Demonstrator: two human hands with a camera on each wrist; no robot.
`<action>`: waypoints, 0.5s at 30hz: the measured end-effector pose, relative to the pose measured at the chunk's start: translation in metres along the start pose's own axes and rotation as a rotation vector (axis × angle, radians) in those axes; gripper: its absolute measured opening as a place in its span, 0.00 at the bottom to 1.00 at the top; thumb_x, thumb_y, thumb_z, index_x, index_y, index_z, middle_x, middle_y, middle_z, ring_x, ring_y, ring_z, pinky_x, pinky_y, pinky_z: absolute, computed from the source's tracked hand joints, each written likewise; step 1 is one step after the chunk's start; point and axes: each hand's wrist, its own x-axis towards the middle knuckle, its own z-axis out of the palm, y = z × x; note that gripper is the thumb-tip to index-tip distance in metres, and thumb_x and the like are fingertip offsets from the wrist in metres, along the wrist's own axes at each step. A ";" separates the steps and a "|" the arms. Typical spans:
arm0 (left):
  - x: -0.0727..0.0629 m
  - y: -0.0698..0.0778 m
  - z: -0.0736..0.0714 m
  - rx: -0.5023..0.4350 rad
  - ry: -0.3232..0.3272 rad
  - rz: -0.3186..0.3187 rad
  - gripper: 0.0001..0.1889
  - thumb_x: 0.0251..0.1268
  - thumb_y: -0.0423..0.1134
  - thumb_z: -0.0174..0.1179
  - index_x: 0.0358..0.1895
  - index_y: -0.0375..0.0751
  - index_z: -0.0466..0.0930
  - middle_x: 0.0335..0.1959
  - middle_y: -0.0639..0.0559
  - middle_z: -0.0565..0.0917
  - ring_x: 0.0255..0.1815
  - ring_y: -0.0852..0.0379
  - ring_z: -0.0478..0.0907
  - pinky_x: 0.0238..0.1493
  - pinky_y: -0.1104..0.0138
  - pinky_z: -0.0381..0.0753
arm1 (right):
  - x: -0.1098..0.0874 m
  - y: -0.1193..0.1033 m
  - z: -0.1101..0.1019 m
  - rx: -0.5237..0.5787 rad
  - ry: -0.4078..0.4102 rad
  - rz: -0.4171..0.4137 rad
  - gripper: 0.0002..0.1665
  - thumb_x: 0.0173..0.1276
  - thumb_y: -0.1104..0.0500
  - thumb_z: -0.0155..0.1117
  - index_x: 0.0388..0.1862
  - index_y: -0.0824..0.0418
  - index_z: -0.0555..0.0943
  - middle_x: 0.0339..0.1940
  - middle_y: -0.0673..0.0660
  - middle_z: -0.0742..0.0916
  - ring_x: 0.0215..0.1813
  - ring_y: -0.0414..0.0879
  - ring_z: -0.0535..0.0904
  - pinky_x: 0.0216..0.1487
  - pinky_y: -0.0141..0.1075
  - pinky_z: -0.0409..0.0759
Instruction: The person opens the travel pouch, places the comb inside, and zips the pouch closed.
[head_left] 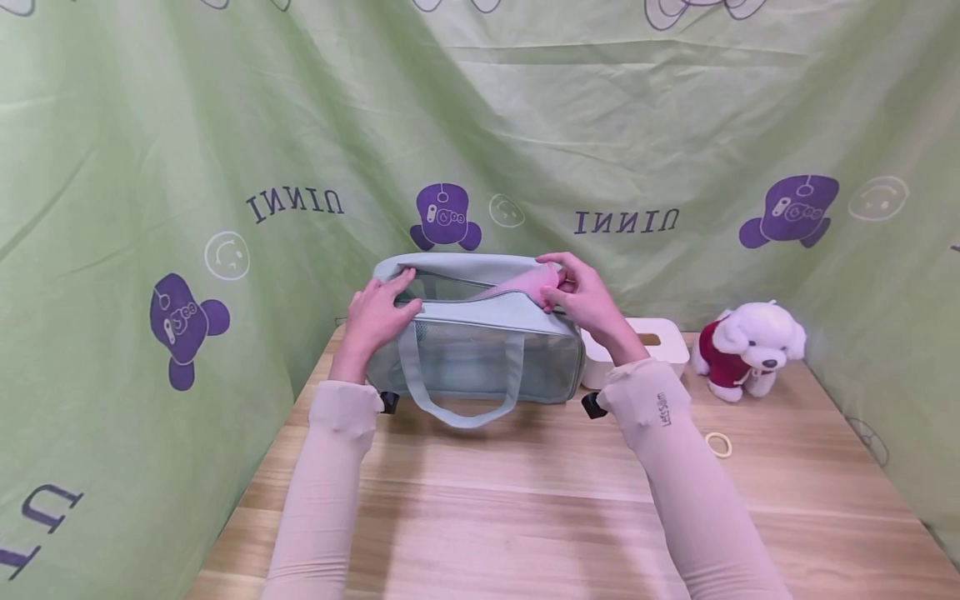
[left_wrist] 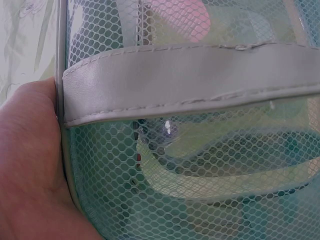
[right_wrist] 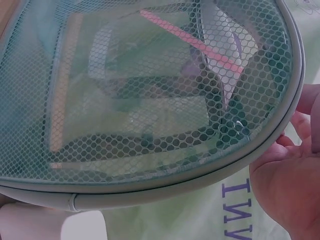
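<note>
A pale green bag (head_left: 472, 350) with see-through mesh walls stands on the table, its top opened wide and its front handle (head_left: 457, 417) hanging down. A flat pink thing (head_left: 517, 285) with fine ridges slants into the opening. My right hand (head_left: 588, 300) holds its upper right end between thumb and fingers at the bag's right end. At the left end, my left hand (head_left: 375, 317) touches the opening, forefinger at the far edge and thumb at the near edge. Through the mesh in the left wrist view, the pink thing (left_wrist: 187, 17) shows a rounded end.
A white tissue box (head_left: 660, 342) stands right of the bag, partly behind my right forearm. Farther right sits a white plush dog (head_left: 757, 346) in red clothing. A small pale yellow ring (head_left: 718, 445) lies on the wooden table (head_left: 480, 517). Green printed cloth (head_left: 480, 125) hangs behind and at both sides.
</note>
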 end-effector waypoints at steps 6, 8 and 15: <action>0.000 0.000 0.000 -0.003 0.005 0.000 0.36 0.73 0.56 0.52 0.82 0.54 0.59 0.82 0.54 0.63 0.79 0.41 0.61 0.74 0.41 0.59 | 0.002 0.001 0.002 0.007 -0.015 0.003 0.31 0.72 0.71 0.63 0.72 0.58 0.75 0.36 0.58 0.77 0.33 0.41 0.82 0.37 0.30 0.82; 0.000 0.000 0.001 -0.003 0.004 -0.001 0.36 0.73 0.56 0.52 0.82 0.54 0.59 0.82 0.55 0.63 0.79 0.41 0.61 0.74 0.41 0.59 | 0.003 0.002 0.002 0.005 -0.017 0.002 0.31 0.72 0.71 0.63 0.72 0.58 0.75 0.36 0.58 0.77 0.33 0.41 0.81 0.36 0.29 0.81; 0.001 0.000 0.001 0.005 0.002 0.000 0.37 0.72 0.58 0.50 0.82 0.55 0.58 0.83 0.56 0.62 0.80 0.42 0.60 0.75 0.41 0.59 | 0.003 0.000 0.004 0.013 -0.036 0.002 0.26 0.74 0.67 0.64 0.70 0.60 0.77 0.40 0.59 0.82 0.35 0.40 0.82 0.39 0.30 0.81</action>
